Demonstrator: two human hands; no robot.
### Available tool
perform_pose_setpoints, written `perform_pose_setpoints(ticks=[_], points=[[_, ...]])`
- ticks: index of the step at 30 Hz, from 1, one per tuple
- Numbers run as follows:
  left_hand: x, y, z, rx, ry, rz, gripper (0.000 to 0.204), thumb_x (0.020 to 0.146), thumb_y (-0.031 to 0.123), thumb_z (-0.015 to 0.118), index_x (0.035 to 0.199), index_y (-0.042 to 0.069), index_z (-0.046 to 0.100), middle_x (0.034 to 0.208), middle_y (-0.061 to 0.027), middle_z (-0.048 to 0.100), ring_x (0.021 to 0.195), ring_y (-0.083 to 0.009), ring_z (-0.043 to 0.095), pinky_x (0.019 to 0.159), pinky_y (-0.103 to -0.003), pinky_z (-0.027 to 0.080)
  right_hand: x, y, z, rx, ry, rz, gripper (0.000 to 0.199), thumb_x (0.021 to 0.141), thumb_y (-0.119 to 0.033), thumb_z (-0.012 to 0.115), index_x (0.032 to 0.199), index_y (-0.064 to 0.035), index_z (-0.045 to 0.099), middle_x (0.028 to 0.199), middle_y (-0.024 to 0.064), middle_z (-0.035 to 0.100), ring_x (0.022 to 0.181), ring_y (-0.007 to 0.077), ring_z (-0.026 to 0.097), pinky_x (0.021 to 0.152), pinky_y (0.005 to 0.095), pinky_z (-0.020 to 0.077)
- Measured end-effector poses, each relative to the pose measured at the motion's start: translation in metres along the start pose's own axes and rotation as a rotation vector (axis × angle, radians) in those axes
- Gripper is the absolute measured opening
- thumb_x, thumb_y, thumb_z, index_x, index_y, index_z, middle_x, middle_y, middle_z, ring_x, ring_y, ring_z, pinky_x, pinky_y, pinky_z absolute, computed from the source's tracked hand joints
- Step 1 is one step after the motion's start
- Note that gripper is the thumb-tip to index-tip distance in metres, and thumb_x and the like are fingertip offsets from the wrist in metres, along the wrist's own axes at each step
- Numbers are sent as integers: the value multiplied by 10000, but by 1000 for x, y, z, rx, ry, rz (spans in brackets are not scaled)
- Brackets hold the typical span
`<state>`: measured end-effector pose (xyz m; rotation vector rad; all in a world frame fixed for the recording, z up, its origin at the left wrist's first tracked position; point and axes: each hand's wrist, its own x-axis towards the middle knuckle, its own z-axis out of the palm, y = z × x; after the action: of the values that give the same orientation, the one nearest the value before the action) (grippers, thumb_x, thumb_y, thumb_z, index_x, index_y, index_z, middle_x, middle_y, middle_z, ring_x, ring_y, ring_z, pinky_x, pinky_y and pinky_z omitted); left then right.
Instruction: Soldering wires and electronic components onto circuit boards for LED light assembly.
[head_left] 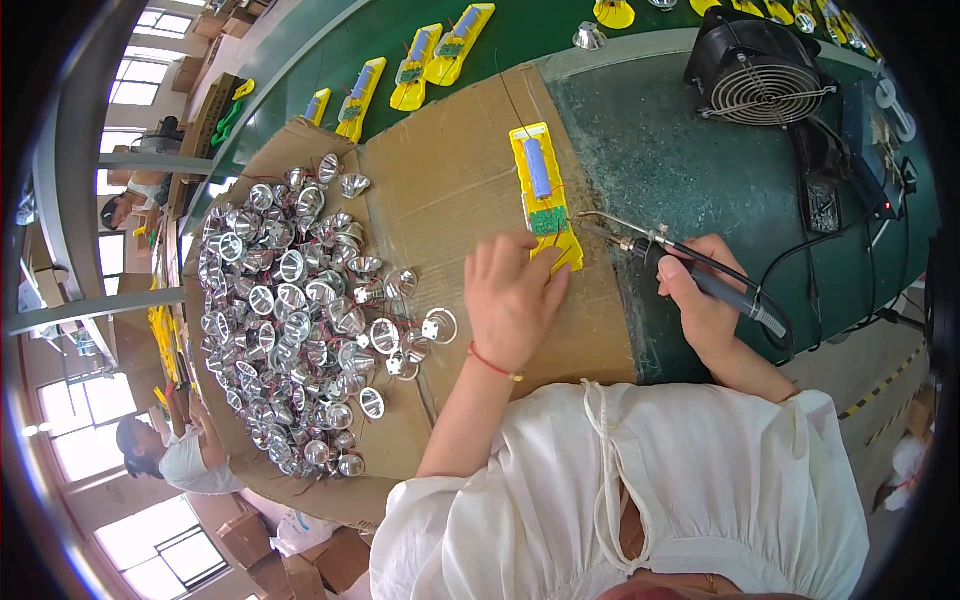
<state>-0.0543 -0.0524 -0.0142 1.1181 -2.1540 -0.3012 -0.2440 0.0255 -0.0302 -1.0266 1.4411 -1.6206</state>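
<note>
A yellow flashlight housing lies on the cardboard in front of me, with a blue cylindrical battery and a green circuit board in it. My left hand grips its near end between thumb and fingers; thin wires show there, and the fingertips are partly hidden. My right hand is wrapped round the black handle of a soldering iron. A thin metal solder-feed tube runs alongside the iron. Both tips point left at the circuit board, a little apart from it.
Left of my hands, a large heap of silvery reflector cups with wires fills a cardboard tray. More yellow housings stand along the far side. A black fan and a blue box with cables are at right. Another person works at far left.
</note>
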Motion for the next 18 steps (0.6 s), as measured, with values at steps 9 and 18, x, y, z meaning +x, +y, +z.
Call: perform_pose_setpoints(ticks=[9,18], points=[[-5,-9,4,-328,-47,-413,84,747,55,672,755,-3,612,839,-79,559,678,-144,557,568,-254,464,2,4,5,-9,14,-11,135,772,-82,667,798,-9,557,650,20,587,568,43,520,505,196,413],[4,-18,6,-445,-123,-713,151,753,100,672,726,-38,617,752,-104,591,602,-141,572,568,-253,460,9,4,22,18,-71,-4,125,783,-70,660,793,-8,553,647,-5,566,581,23,475,512,188,389]])
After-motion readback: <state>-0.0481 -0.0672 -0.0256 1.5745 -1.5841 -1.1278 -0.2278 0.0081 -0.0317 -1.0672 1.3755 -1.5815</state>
